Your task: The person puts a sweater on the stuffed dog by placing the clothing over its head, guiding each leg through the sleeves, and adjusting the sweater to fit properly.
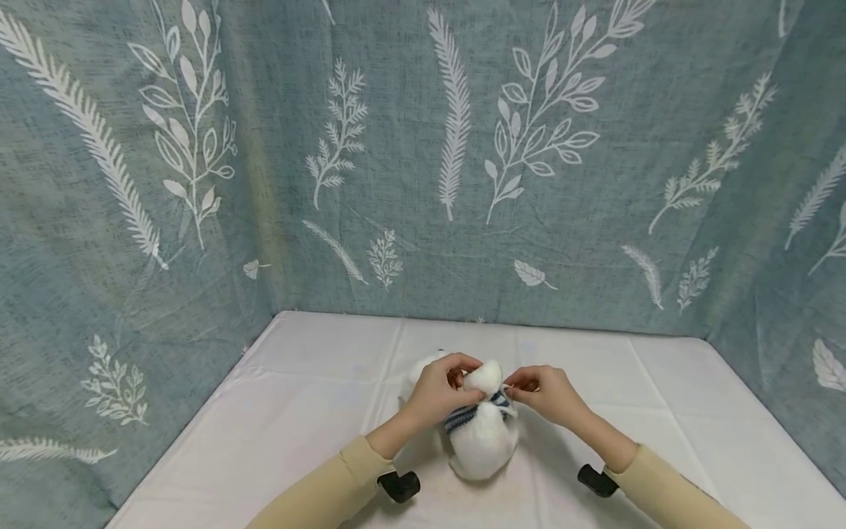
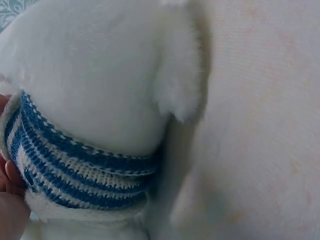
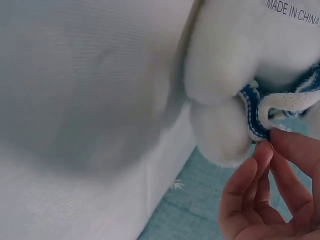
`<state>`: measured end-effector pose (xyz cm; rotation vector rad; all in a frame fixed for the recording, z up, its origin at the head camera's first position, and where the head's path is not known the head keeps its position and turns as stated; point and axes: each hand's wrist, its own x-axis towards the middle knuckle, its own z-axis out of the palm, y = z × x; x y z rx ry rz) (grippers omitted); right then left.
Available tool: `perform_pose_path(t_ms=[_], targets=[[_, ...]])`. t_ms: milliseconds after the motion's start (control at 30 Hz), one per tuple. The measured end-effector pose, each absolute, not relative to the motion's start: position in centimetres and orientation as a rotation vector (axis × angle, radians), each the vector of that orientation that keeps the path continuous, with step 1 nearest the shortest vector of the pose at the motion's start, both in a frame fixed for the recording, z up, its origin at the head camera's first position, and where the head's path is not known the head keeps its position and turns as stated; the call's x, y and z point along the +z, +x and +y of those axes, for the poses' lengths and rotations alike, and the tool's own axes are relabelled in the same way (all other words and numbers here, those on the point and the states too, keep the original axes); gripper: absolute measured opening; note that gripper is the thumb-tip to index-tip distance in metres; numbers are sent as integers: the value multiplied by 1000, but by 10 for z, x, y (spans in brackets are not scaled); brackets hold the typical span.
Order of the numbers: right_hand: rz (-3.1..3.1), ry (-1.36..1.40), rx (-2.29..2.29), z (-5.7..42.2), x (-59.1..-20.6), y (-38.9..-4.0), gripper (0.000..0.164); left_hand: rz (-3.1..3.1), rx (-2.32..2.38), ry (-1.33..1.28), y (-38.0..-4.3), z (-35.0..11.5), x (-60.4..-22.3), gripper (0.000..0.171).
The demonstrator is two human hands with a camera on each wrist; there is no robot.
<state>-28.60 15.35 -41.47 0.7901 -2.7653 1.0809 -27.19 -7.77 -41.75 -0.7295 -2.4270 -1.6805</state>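
Note:
A white plush toy [image 1: 482, 444] lies on the table between both hands, with a blue-and-white striped knitted garment [image 2: 85, 170] around it. My left hand [image 1: 436, 393] is bent over the toy's far side. In the left wrist view its fingers [image 2: 12, 175] grip the garment's edge, and most of that hand is cut off. On the other side, my right hand [image 1: 548, 393] pinches the garment's blue-and-white edge between thumb and fingertips, seen close in the right wrist view. Rounded plush limbs [image 3: 222, 130] hang beside this edge. Printed lettering [image 3: 293, 11] shows on the toy.
A white cloth with fold creases covers the table [image 1: 297, 397]. Blue-green curtains [image 1: 396, 147] with white leaf prints stand behind it and at both sides. Black wrist devices [image 1: 399, 486] sit below both beige sleeves [image 1: 330, 485].

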Motion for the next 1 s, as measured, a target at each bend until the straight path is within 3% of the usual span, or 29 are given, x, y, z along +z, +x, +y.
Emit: perform_pose_path(t_ms=[233,467,733,1000], targets=[[-2960,830,1237,167,-407,-298,24,-2417,-1642,-772,-270,-85,-410,29],[-2997,682,1286,167,-403,-328,29,-2570,-1544,-576,-266,-109,-383,10],[-3229,593,1644,159,-416,-346,40,-2959,-1455,-615,-265,-115,-380,32],[-3219,639,2264,161,-423,-339,28,-3050,-1492,-525,-267,-106,-383,46]])
